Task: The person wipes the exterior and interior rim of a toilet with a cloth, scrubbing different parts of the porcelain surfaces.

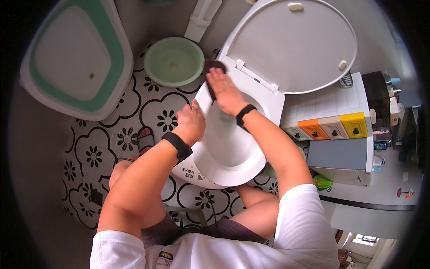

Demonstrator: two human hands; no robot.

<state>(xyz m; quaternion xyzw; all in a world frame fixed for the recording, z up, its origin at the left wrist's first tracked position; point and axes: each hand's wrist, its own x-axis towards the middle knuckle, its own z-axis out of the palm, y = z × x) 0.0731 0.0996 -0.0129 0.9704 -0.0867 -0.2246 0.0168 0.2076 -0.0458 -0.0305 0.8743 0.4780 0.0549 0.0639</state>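
Observation:
My right hand (225, 92) is on the far left part of the white toilet's (259, 167) rim, its fingers extended over a dark brown cloth (215, 66). Part of the cloth sticks out past the fingertips and along the hand's left side. At the rim's left edge is my left hand (191, 123), its fingers curled in against the edge. Most of those fingers are hidden from above. Behind the bowl, the toilet lid (291, 45) stands raised on its white hinges. Both wrists wear black bands.
A pale green basin (174, 62) sits on the patterned floor at the far left. Beside it leans a white and green folding tub (101, 49). To the right is a white cabinet with coloured drawers (313, 129). Bottles (378, 160) stand beyond it.

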